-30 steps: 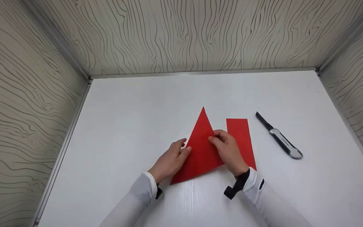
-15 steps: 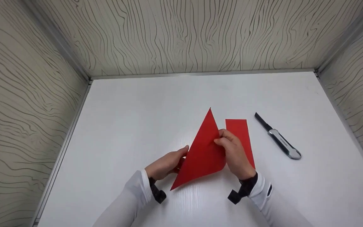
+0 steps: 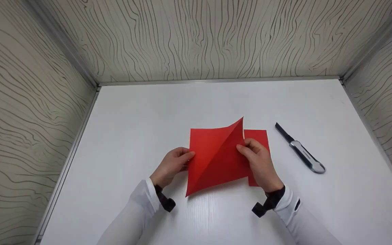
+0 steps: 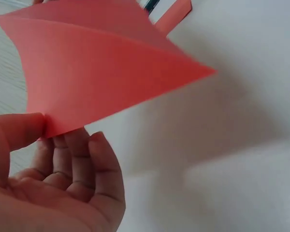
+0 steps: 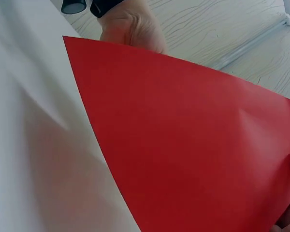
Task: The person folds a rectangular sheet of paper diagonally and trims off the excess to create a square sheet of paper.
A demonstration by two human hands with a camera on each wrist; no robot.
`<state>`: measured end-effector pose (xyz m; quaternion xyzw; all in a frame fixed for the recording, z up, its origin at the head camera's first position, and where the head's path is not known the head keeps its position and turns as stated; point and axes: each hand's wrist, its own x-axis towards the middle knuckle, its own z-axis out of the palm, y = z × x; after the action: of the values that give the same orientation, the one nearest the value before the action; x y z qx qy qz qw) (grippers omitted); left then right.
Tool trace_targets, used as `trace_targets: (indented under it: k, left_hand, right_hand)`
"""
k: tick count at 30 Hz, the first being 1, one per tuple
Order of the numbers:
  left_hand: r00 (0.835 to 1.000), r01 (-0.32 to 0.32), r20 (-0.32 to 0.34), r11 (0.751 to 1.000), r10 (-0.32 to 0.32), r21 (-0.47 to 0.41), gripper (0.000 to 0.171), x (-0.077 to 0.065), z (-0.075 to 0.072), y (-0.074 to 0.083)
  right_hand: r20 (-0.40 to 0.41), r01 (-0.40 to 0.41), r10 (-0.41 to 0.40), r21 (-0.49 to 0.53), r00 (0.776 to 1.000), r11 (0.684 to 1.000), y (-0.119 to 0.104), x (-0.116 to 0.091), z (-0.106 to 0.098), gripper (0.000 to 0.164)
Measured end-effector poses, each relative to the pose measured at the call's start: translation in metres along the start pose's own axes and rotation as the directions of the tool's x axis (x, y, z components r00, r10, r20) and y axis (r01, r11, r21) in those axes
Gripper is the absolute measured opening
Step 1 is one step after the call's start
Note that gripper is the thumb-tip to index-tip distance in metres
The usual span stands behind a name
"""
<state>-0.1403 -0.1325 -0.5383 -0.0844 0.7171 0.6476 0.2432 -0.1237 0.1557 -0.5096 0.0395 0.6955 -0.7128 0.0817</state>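
A sheet of red paper (image 3: 216, 156), roughly square with a diagonal crease, is held up between both hands. My left hand (image 3: 172, 166) pinches its left edge, thumb on top and fingers beneath. On the right edge, my right hand (image 3: 260, 163) pinches the sheet between thumb and fingers. In the left wrist view the paper (image 4: 96, 72) bends along the crease, its corner pointing right and its shadow falling on the table. The right wrist view shows the underside of the paper (image 5: 183, 125), with the right fingertips at the frame's right edge.
A red paper strip (image 3: 258, 134) lies on the white table (image 3: 141, 115), partly covered by the sheet and right hand. Right of it rests a utility knife (image 3: 305, 153), blade pointing away to the upper left. Wood-patterned panels (image 3: 196, 41) border the table at the back and sides.
The folded red triangle has opened out into a creased square. My left hand has shifted a little left and now pinches the left edge; the right hand has moved slightly right.
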Motion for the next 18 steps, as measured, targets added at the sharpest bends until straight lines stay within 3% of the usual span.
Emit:
trace_targets:
  k: [9, 18]
  left_hand:
    - [0.983, -0.003, -0.182, 0.999, 0.009, 0.037, 0.036, 0.009, -0.013, 0.003]
    - [0.972, 0.039, -0.234, 0.993, -0.012, 0.114, 0.033, 0.016, -0.015, 0.002]
  right_hand:
    - [-0.094, -0.087, 0.075, -0.135, 0.993, 0.987, 0.013, 0.011, -0.017, 0.019]
    - [-0.102, -0.128, 0.104, -0.274, 0.989, 0.953, 0.031, 0.022, -0.031, 0.026]
